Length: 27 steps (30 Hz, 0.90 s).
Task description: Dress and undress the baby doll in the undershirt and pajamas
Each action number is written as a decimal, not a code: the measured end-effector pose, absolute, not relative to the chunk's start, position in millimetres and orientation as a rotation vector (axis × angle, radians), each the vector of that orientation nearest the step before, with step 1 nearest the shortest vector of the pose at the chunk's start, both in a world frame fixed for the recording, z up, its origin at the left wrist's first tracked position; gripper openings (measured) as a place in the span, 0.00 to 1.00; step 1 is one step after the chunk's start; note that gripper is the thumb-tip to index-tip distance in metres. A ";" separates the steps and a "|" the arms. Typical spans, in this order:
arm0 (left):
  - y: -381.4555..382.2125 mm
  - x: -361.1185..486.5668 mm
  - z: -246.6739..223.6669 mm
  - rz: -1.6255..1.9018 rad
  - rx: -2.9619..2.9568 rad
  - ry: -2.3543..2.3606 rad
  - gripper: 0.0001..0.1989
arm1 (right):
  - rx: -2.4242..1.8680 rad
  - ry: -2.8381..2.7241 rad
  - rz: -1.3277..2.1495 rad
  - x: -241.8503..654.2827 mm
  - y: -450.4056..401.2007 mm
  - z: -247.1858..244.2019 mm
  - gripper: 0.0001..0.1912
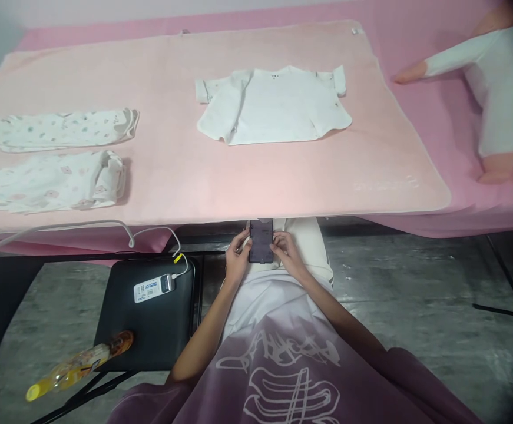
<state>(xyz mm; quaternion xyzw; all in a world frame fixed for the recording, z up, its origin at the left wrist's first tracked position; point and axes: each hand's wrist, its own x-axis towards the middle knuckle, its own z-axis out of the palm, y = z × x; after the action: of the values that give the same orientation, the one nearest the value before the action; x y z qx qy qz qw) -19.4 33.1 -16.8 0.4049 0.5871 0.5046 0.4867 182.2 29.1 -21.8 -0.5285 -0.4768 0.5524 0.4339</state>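
Note:
Both my hands hold a dark smartphone upright over my lap, just below the table's front edge. My left hand grips its left side, thumb on the lower edge. On the opposite side my right hand is closed around the phone, its thumb near the screen. Beyond them, on a pale pink mat, a small white baby shirt lies spread out with its sleeves to the sides. Two folded printed baby garments, an upper one and a lower one, lie at the left.
At the right, a doll in white clothes lies on the pink tablecloth. A black stool beside me carries a white power bank with a cable and a bottle with a yellow cap. Table legs stand at right.

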 end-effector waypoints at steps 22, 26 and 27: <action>14.2 -29.1 -11.9 1.130 1.052 1.356 0.32 | -1.382 -1.145 1.332 174.2 34.9 -21.5 0.28; 4.6 -32.3 -10.0 1.109 1.101 1.384 0.31 | -1.379 -1.146 1.322 175.4 33.9 -22.0 0.28; 2.9 -32.6 -9.4 1.110 1.106 1.390 0.31 | -1.377 -1.145 1.330 176.7 32.8 -22.0 0.28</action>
<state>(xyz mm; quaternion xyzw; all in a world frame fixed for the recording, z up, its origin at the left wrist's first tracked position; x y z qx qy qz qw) -32.6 2.9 -9.4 0.4573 0.5748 0.4589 0.4999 176.7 32.8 -22.0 -0.5544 -0.4608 0.5355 0.4398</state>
